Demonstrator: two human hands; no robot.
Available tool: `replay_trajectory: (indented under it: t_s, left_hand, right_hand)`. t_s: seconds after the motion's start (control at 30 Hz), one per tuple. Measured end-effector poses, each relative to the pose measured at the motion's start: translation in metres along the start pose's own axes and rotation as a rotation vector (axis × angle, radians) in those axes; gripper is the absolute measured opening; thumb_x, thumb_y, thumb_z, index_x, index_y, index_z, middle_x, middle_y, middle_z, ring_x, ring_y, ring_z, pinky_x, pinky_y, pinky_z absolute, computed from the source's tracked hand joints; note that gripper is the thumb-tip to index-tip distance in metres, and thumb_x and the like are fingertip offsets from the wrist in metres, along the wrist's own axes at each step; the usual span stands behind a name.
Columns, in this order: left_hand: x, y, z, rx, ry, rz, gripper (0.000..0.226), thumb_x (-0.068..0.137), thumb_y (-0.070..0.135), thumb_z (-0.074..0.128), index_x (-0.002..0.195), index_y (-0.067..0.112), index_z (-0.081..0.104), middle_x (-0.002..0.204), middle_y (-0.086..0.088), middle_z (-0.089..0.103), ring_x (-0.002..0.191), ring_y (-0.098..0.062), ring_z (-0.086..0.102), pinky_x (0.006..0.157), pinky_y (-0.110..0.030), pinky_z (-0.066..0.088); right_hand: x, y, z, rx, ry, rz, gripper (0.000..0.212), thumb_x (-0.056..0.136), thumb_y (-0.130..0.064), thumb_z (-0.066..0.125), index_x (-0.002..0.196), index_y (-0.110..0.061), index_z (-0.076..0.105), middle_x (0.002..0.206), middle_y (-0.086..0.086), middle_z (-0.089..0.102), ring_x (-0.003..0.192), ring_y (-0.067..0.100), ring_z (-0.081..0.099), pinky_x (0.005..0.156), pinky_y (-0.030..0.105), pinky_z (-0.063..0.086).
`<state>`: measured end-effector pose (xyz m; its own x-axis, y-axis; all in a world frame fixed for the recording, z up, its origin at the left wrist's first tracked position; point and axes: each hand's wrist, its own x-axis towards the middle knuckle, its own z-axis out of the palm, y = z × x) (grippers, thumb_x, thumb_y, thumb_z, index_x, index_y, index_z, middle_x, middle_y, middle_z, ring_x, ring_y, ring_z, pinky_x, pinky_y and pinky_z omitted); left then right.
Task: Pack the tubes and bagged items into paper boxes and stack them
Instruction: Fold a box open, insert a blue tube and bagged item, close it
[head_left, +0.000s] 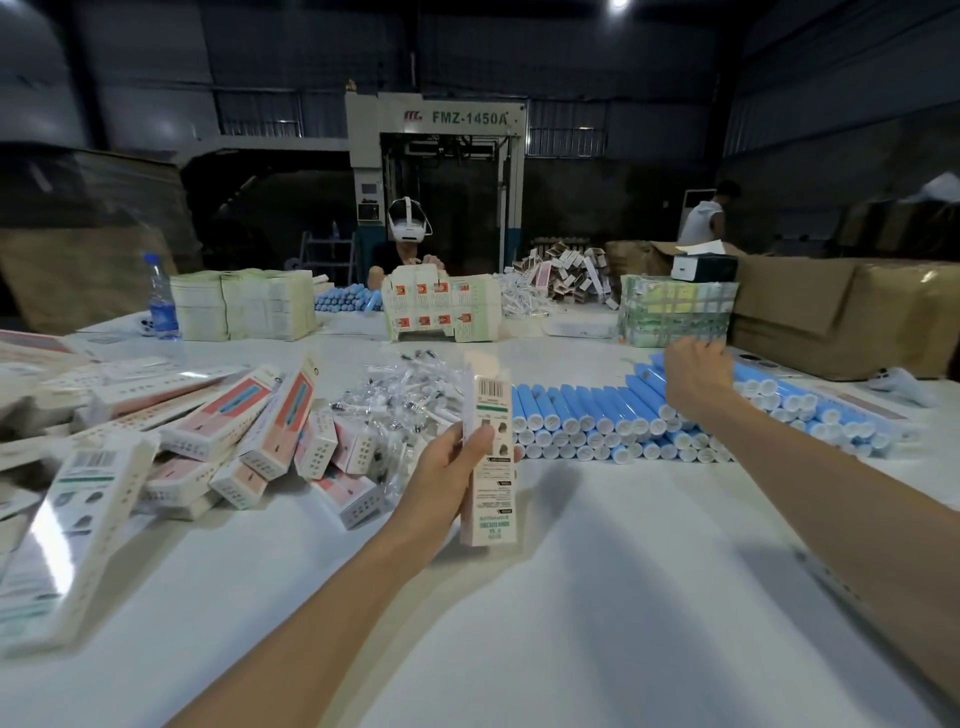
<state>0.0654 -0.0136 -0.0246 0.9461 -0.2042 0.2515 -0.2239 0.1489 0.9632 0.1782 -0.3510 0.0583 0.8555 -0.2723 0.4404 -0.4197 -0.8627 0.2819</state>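
Head view: paper box (497, 470) in left hand (441, 480) partly hides bagged items (402, 397).

My left hand (448, 475) grips a paper box (491, 501) upright, thumb across its front; my right hand (693, 374) reaches far forward, fingers bent down (tips hidden).

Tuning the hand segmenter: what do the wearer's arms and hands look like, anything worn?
Nothing worn that shows: the left hand and right hand are ungloved; left forearm and right forearm bare to the frame edge, no sleeve, watch or wristband. No rings visible.
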Motion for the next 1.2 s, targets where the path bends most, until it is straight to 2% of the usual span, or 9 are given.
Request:
replay_trajectory:
  t_s: [0.13, 0.27, 0.4, 0.5, 0.57, 0.73, 0.97, 1.1, 1.2]
  left_hand:
    - [-0.002, -0.001, -0.001, -0.004, -0.031, -0.044, 0.027, 0.109, 0.033, 0.058, 0.135, 0.026, 0.064, 0.119, -0.004, 0.08, 0.112, -0.021, 0.077, 0.086, -0.036, 0.065]
    - [0.0, -0.001, -0.001, 0.025, -0.033, -0.056, 0.033, 0.105, 0.029, 0.065, 0.137, 0.023, 0.066, 0.119, -0.003, 0.08, 0.111, -0.022, 0.076, 0.09, -0.04, 0.064]
    - [0.001, 0.001, -0.003, 0.001, -0.092, -0.043, 0.047, 0.092, 0.033, 0.076, 0.136, 0.019, 0.066, 0.123, -0.004, 0.079, 0.115, -0.024, 0.075, 0.099, -0.049, 0.06]
    - [0.001, 0.001, -0.002, -0.007, -0.135, -0.053, 0.051, 0.093, 0.033, 0.077, 0.138, 0.016, 0.064, 0.126, -0.006, 0.078, 0.117, -0.027, 0.075, 0.103, -0.054, 0.058]
    - [0.0, 0.001, -0.001, -0.011, -0.158, -0.056, 0.053, 0.092, 0.035, 0.079, 0.139, 0.015, 0.063, 0.127, -0.007, 0.077, 0.118, -0.028, 0.074, 0.105, -0.057, 0.057]
    - [-0.004, 0.003, -0.001, -0.023, -0.187, -0.043, 0.053, 0.092, 0.034, 0.079, 0.139, 0.013, 0.066, 0.129, -0.012, 0.076, 0.123, -0.031, 0.071, 0.107, -0.058, 0.055]
    - [-0.007, 0.008, 0.0, 0.018, -0.202, -0.013, 0.041, 0.093, 0.043, 0.08, 0.13, 0.03, 0.072, 0.129, -0.007, 0.076, 0.122, -0.028, 0.072, 0.097, -0.044, 0.062]
    - [-0.007, 0.008, 0.0, 0.079, -0.189, 0.031, 0.031, 0.096, 0.046, 0.077, 0.126, 0.038, 0.073, 0.129, -0.003, 0.076, 0.121, -0.025, 0.073, 0.102, -0.05, 0.06]
    - [-0.007, 0.006, -0.006, 0.106, -0.118, 0.051, 0.033, 0.101, 0.042, 0.071, 0.132, 0.033, 0.069, 0.125, -0.001, 0.078, 0.117, -0.022, 0.074, 0.098, -0.046, 0.062]
  right_hand:
    - [-0.008, 0.0, -0.001, 0.013, 0.001, 0.057, 0.038, 0.094, -0.012, 0.062, 0.129, 0.003, 0.054, 0.125, 0.02, 0.061, 0.118, 0.037, 0.058, 0.094, 0.038, 0.046]
    - [-0.011, 0.006, -0.011, 0.168, 0.023, 0.102, 0.029, 0.099, -0.015, 0.062, 0.121, 0.002, 0.058, 0.125, 0.023, 0.057, 0.117, 0.038, 0.056, 0.093, 0.041, 0.044]
    - [-0.025, 0.007, -0.05, 1.17, -0.117, 0.159, 0.012, 0.104, -0.003, 0.05, 0.093, 0.0, 0.054, 0.095, 0.016, 0.054, 0.084, 0.03, 0.051, 0.071, 0.038, 0.043]
    - [-0.066, -0.008, -0.082, 1.951, -0.275, -0.021, 0.014, 0.101, -0.008, 0.065, 0.105, 0.006, 0.066, 0.103, 0.015, 0.072, 0.089, 0.019, 0.066, 0.078, 0.027, 0.056]
    - [-0.088, -0.022, -0.095, 2.137, -0.261, -0.191, 0.034, 0.09, -0.015, 0.079, 0.116, 0.004, 0.067, 0.1, 0.008, 0.077, 0.086, 0.015, 0.071, 0.082, 0.024, 0.058]
    - [-0.114, -0.059, -0.108, 1.897, -0.191, -0.271, 0.075, 0.086, -0.014, 0.082, 0.143, -0.026, 0.035, 0.11, 0.014, 0.075, 0.1, 0.025, 0.074, 0.091, 0.041, 0.059]
    - [-0.11, -0.061, -0.121, 1.628, -0.286, -0.27, 0.008, 0.1, -0.029, 0.061, 0.104, -0.024, 0.056, 0.106, -0.001, 0.063, 0.095, 0.014, 0.059, 0.072, 0.027, 0.041]
    - [-0.111, -0.061, -0.123, 1.39, -0.469, -0.389, 0.024, 0.1, -0.027, 0.063, 0.121, -0.021, 0.052, 0.106, -0.004, 0.065, 0.095, 0.012, 0.061, 0.072, 0.027, 0.045]
    - [-0.114, -0.075, -0.109, 1.487, -0.496, -0.387, 0.033, 0.102, -0.028, 0.063, 0.129, -0.02, 0.047, 0.111, 0.006, 0.071, 0.089, 0.014, 0.068, 0.076, 0.031, 0.049]
